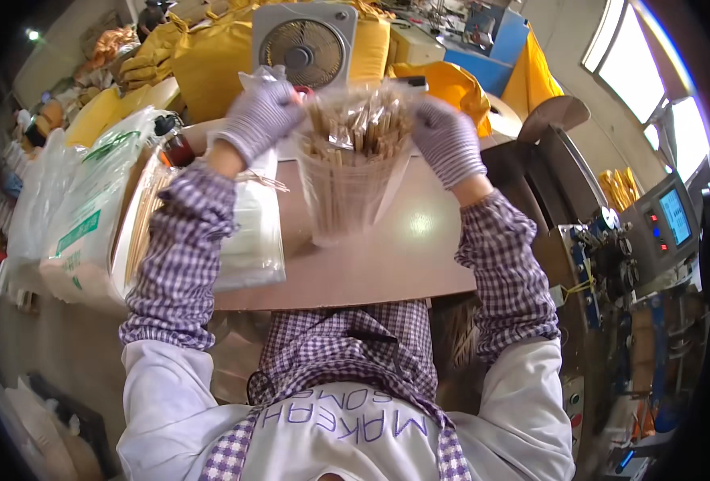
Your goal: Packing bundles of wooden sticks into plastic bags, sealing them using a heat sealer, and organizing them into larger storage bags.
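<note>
A clear plastic bag [340, 212] packed with thin wooden sticks [360, 135] hangs upright over the table in front of me, slightly blurred. My left hand [260, 120], in a grey striped glove, is closed at the bag's upper left edge. On the opposite upper edge my right hand [449, 143], gloved alike, is closed too, its fingertips smeared. The sticks stand on end inside, with shiny plastic around their tops. Beside my left forearm lies a stack of flat clear bags [250, 240], with a few loose sticks [267, 183] at its far end.
The brown tabletop [419, 256] ends near my apron. A box fan [303, 52] and yellow sacks [210, 68] stand beyond. At left are a white plastic-wrapped package [90, 216], sticks [142, 216] and a dark-capped bottle [177, 144]. A machine with a lit screen [674, 216] stands right.
</note>
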A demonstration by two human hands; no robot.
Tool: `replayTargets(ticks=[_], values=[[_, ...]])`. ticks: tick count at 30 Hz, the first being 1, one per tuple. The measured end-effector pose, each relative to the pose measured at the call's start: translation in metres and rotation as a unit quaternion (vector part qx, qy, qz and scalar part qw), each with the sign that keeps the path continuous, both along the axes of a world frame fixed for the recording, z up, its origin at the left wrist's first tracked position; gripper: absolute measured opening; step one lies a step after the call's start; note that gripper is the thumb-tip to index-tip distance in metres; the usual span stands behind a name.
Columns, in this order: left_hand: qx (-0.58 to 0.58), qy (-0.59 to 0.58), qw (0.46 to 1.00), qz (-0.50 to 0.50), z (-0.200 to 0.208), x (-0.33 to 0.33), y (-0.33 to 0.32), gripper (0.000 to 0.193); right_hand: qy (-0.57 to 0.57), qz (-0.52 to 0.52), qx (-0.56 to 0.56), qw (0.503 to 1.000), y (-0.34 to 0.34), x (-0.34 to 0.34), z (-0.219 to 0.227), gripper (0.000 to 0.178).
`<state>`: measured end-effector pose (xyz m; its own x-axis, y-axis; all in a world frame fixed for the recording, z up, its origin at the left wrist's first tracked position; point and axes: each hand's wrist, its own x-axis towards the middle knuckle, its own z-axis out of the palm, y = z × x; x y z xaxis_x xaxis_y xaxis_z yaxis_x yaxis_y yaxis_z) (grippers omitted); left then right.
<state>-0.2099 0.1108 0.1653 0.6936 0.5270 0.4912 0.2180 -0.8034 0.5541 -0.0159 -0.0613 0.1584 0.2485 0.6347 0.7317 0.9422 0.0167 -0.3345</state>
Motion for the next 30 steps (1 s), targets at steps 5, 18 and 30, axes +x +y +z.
replayTargets(ticks=[5,18,30], values=[[0.18,0.179,0.967,-0.032,-0.019,0.027,0.025,0.017,-0.048,0.049,-0.061,0.996,0.02,0.075,-0.063,0.018],[-0.001,-0.081,0.996,-0.048,0.028,0.001,-0.009,0.014,0.235,0.143,0.039,0.961,-0.043,-0.026,0.035,0.012],[-0.449,-0.225,0.857,-0.117,-0.164,0.053,-0.042,0.086,0.181,0.167,-0.001,0.969,0.053,0.032,0.001,0.008]])
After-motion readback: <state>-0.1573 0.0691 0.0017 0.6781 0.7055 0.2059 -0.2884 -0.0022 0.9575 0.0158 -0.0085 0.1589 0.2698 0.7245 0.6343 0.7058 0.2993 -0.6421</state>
